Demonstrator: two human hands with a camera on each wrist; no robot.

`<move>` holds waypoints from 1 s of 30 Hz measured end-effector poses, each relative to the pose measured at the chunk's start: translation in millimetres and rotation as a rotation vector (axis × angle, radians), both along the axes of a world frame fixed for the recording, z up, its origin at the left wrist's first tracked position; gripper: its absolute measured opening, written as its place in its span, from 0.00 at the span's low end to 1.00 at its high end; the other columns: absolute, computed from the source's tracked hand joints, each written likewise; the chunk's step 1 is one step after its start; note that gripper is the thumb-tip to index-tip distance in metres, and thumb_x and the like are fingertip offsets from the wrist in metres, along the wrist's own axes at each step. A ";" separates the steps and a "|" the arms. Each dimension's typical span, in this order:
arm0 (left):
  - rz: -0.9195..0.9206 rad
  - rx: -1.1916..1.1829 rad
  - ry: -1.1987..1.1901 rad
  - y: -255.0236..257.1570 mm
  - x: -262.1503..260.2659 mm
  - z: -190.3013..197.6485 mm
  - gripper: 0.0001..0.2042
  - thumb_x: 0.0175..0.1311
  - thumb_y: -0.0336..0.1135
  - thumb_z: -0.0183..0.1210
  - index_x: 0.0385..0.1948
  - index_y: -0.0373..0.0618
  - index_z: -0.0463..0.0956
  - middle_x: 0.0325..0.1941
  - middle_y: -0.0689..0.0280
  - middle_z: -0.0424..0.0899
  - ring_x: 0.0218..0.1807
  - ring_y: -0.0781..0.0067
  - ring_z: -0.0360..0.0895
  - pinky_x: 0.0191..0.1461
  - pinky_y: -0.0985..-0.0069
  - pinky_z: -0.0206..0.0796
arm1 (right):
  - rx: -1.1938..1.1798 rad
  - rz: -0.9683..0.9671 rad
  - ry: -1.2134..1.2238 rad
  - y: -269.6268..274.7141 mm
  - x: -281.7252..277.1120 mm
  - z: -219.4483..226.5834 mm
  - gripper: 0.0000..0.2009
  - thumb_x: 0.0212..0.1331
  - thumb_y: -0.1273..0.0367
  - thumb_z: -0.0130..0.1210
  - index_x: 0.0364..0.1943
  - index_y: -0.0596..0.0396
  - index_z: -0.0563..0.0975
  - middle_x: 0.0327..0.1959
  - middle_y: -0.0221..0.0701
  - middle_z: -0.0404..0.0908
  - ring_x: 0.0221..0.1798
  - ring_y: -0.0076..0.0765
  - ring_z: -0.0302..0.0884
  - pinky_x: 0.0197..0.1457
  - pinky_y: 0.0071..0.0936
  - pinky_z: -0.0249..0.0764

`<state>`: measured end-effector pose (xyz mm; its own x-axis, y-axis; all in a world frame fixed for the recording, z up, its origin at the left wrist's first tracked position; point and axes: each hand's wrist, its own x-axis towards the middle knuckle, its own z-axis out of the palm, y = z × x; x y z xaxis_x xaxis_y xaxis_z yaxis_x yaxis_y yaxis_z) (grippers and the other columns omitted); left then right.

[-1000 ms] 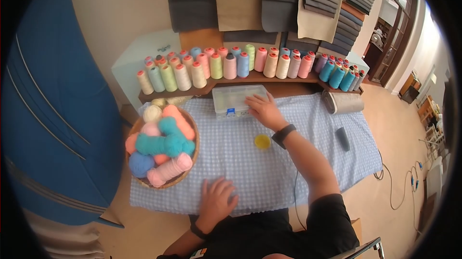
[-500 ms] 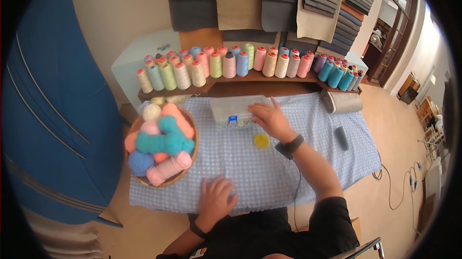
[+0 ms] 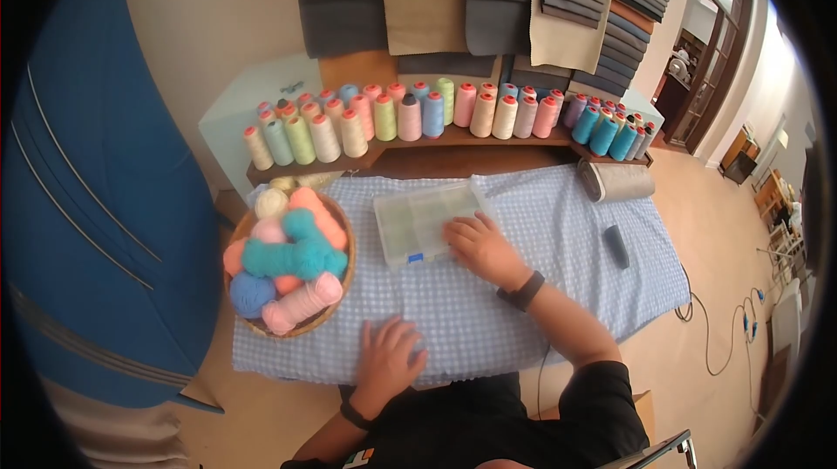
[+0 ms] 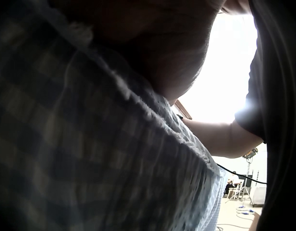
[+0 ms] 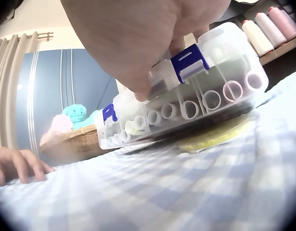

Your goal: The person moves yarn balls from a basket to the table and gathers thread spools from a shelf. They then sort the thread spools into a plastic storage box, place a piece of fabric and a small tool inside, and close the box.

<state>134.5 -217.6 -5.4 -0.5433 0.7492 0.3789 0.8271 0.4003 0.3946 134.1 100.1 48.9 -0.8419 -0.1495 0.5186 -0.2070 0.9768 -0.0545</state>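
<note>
My right hand (image 3: 484,251) grips the right end of a clear plastic storage box (image 3: 401,220), its thumb on the front side in the right wrist view. The box has blue latches (image 5: 190,62), and the round ends of several small tubes (image 5: 190,109) show through its wall. In that view it tilts close over a flat yellow disc (image 5: 218,136) on the checked cloth. From the head, the box and hand hide the disc. My left hand (image 3: 390,360) rests on the cloth near the front edge with its fingers spread.
A wicker basket (image 3: 350,264) of yarn stands at the left. Behind the table, a shelf (image 3: 401,142) carries several thread cones (image 3: 408,118). A grey fabric roll (image 3: 617,181) and a small dark object (image 3: 616,247) lie on the cloth (image 3: 558,295) at the right.
My right hand has brought the storage box from the back of the table toward me, over the yellow disc. The box tipped up on the way. My left hand has stayed in place.
</note>
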 end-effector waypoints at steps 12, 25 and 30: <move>0.004 -0.020 -0.021 0.0 0.2 1.2 0.15 0.66 0.45 0.68 0.49 0.52 0.84 0.63 0.68 0.83 0.75 0.58 0.73 0.79 0.30 0.51 | 0.025 -0.128 -0.034 15.5 -53.9 -18.7 0.17 0.67 0.68 0.61 0.59 0.48 0.78 0.69 0.34 0.78 0.76 0.49 0.72 0.77 0.57 0.68; -0.026 -0.020 -0.060 -3.0 -3.0 1.1 0.15 0.66 0.46 0.68 0.50 0.52 0.84 0.64 0.67 0.83 0.75 0.58 0.72 0.80 0.29 0.48 | 0.040 -0.295 -0.106 30.5 -130.3 -24.9 0.18 0.72 0.69 0.54 0.64 0.47 0.78 0.75 0.34 0.75 0.79 0.50 0.70 0.77 0.62 0.68; -0.035 -0.022 -0.062 -3.7 -3.4 2.5 0.15 0.66 0.45 0.68 0.50 0.52 0.84 0.64 0.68 0.82 0.75 0.58 0.72 0.80 0.29 0.48 | -0.005 -0.314 -0.167 30.5 -140.5 -25.0 0.21 0.73 0.71 0.52 0.69 0.46 0.76 0.80 0.35 0.70 0.83 0.51 0.64 0.80 0.65 0.64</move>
